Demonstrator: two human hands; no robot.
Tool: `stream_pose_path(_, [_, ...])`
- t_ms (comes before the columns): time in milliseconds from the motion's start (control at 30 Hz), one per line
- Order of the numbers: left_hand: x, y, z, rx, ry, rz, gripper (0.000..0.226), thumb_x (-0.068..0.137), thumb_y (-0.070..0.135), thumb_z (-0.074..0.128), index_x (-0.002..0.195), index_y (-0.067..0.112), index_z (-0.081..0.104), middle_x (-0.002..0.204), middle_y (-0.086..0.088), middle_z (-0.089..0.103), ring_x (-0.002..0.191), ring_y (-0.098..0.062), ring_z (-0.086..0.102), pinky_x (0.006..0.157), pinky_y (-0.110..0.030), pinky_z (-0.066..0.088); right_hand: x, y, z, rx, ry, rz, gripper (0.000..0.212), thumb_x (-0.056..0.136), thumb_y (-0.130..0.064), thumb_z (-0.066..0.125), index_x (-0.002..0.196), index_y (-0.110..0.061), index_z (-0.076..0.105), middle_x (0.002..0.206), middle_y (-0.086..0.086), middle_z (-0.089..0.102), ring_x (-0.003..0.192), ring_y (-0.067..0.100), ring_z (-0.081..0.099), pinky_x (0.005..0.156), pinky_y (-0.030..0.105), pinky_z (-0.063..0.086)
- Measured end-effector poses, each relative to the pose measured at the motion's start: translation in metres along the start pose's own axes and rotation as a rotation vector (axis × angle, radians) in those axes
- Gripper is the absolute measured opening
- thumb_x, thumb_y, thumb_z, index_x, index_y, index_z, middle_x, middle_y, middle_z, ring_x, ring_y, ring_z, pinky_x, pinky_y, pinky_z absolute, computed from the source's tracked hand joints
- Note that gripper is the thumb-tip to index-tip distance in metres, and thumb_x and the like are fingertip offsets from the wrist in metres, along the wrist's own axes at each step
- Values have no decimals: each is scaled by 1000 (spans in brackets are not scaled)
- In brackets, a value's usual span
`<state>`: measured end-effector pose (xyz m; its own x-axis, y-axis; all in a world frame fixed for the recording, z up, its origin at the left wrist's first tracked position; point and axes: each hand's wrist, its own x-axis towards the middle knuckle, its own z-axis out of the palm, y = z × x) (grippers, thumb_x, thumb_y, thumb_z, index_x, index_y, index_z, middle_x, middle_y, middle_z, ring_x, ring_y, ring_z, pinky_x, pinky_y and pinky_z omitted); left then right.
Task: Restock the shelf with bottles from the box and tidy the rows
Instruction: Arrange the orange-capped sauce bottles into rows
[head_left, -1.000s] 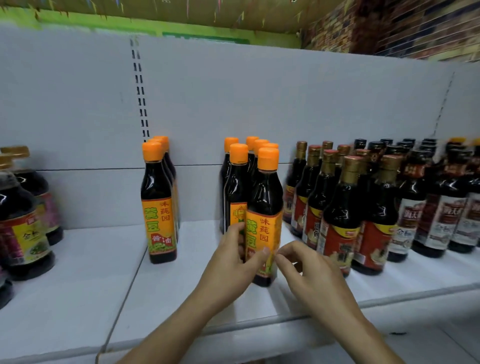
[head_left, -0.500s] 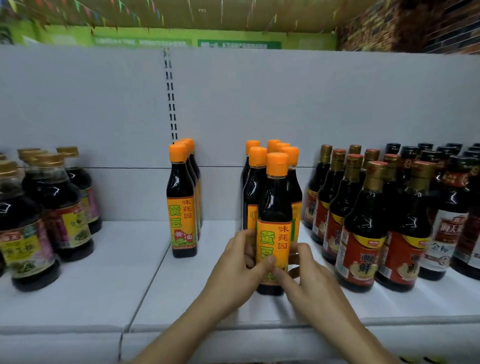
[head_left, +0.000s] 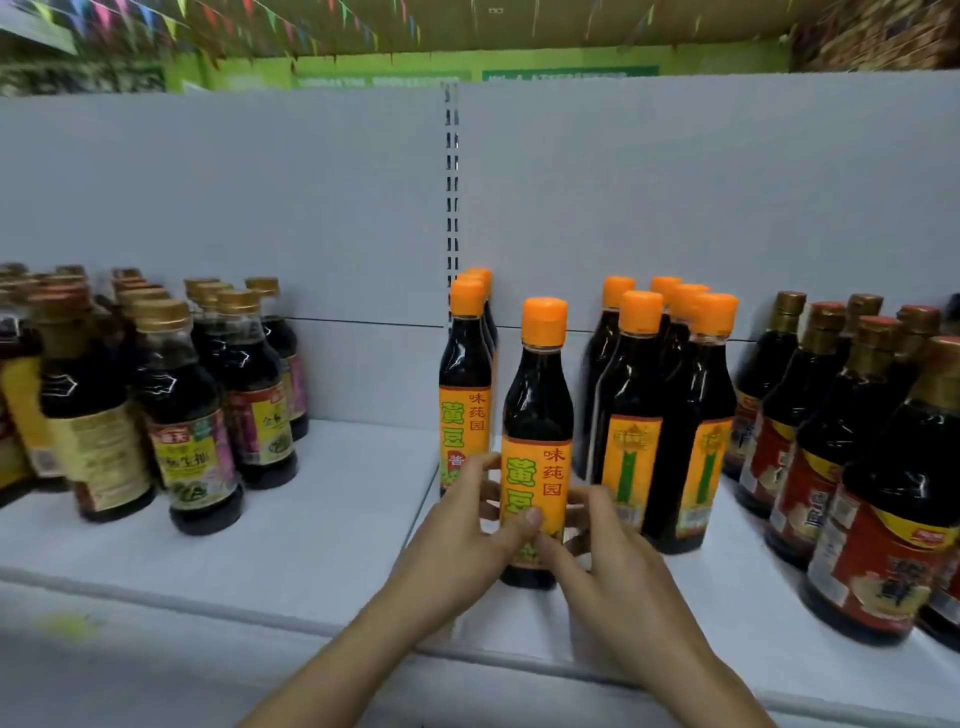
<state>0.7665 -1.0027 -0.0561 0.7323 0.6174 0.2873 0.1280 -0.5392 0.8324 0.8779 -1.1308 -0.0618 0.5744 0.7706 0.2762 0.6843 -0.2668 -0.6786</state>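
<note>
Hands (head_left: 457, 551) around bottle (head_left: 537, 415) — glossy, orange-capped.

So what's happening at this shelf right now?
A person holds one orange-capped soy sauce bottle with both hands, left hand and right hand wrapped round its lower label. It stands upright near the front of the white shelf, in the gap between a single-file row of the same bottles on its left and a fuller group on its right. Gold-capped bottles fill the shelf on either side.
</note>
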Motion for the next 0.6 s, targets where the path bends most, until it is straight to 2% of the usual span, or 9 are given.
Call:
stream_pose_path(167, [6,-12,-24,1,15,-18,42,95,45,64,126,52,37,115,31,61,104,17,56,86,-13,49,18,-10,20,9,-21,-30,39,96,-52,57,128,-42,37,121,-21,58,92,-6,63,81,27,57])
stream_pose_path(267, [11,-19,-35,-10,2,-28,47,96,43,64,133,47,36,115,33,59,102,24,53,84,-10,49,28,-15,30,-6,-27,-34,38,96,-52,57,127,-42,37,122,-20,59,90,-3,65,80,30,57])
stream_pose_path(367, [17,-24,-42,-4,-11,-37,46,96,43,63,132,47,35,110,36,57,96,30,50,73,-3,48,36,-20,38,-28,-36,-12,41,96,-51,57,128,-42,34,123,-21,58,89,-2,65,81,29,58])
stream_pose_path(467, [23,-27,-47,-15,-12,-45,45,95,43,64,127,51,33,108,37,55,94,30,50,68,-1,45,42,-24,43,-43,-35,11,43,97,-51,57,131,-41,31,126,-22,56,90,-1,65,82,27,57])
stream_pose_path(600, [29,-30,-51,-27,-31,-43,49,95,45,62,134,49,32,111,37,53,98,20,52,70,-4,46,48,-26,47,-55,-35,46,46,97,-50,57,132,-42,28,129,-22,54,91,0,64,86,27,57])
